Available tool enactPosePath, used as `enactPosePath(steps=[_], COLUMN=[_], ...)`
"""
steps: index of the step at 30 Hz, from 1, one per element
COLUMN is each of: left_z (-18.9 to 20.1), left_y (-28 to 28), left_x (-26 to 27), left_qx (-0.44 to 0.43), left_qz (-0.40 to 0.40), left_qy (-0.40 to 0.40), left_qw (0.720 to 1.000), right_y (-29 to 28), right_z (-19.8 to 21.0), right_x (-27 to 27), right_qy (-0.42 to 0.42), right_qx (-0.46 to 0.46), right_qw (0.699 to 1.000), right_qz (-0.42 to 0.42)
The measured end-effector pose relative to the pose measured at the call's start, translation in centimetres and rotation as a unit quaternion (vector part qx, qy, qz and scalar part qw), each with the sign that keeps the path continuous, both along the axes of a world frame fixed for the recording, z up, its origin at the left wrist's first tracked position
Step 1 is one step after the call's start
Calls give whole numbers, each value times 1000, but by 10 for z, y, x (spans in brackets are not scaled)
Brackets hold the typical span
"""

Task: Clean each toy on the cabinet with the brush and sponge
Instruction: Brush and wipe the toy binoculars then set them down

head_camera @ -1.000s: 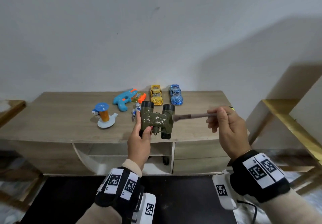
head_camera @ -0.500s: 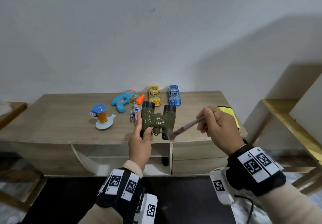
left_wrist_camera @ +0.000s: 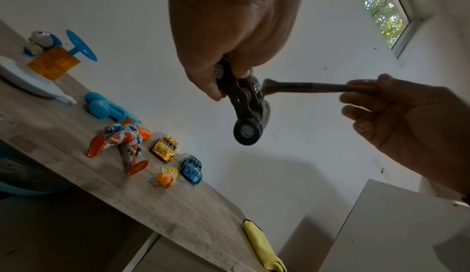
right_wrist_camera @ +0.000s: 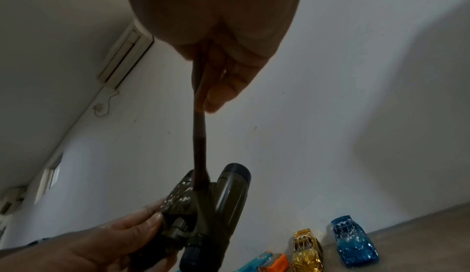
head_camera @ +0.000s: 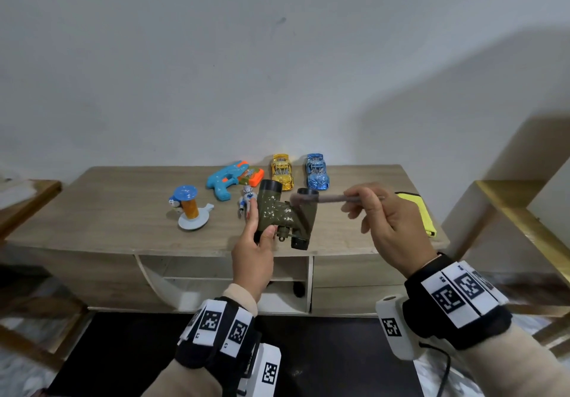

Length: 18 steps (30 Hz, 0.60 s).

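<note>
My left hand (head_camera: pixel 253 242) grips olive-green toy binoculars (head_camera: pixel 285 216) flecked with white, held above the cabinet's (head_camera: pixel 92 211) front edge. My right hand (head_camera: pixel 388 220) pinches a thin dark brush (head_camera: pixel 333 198) by its handle; the bristles touch the top of the binoculars' right barrel. The left wrist view shows the binoculars (left_wrist_camera: pixel 248 103) in my fingers and the brush (left_wrist_camera: pixel 300 86) tip against them. The right wrist view shows the brush (right_wrist_camera: pixel 198 145) running down to the binoculars (right_wrist_camera: pixel 216 212).
On the cabinet lie a blue-and-orange spinner toy (head_camera: pixel 188 208), a blue water gun (head_camera: pixel 225 179), a small figure (head_camera: pixel 246 200), a gold car (head_camera: pixel 281 171), a blue car (head_camera: pixel 317 174) and a yellow cloth (head_camera: pixel 419 211) at the right. Wooden shelves (head_camera: pixel 509 211) stand to the right.
The brush swung from low at the binoculars' front end up to level at the far top of the right barrel. My right hand rose. The binoculars tilted slightly in my left hand.
</note>
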<state>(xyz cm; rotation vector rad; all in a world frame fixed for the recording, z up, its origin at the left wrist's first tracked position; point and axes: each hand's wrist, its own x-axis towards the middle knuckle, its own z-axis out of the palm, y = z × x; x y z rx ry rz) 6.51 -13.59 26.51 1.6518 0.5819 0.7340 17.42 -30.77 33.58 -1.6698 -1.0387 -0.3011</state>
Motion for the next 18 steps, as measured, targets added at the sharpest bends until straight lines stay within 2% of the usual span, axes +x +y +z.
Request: enactPosePath(steps=[3,7,11,15,18], left_z=[-1,-3,-1,0,1], left_y=[1,4,4,6,7], left_x=[0,-1,-2,-3,-4], left_qx=[14,10,16,17,24], left_qz=[5,12,20,18,23], left_qy=[7,12,28,34,40], left_qw=[1000,1000,999,999,999], right_y=[3,6,11,14,17], right_z=[1,3,5,8,11], right_x=[-2,-2,-5,-6,-8], right_qy=[-29,-42,-55,-58,-61], right_qx=[-46,3,-60,-1,-49], right_qw=[999,999,997,998,997], right_qz=[-8,9,11,12,20])
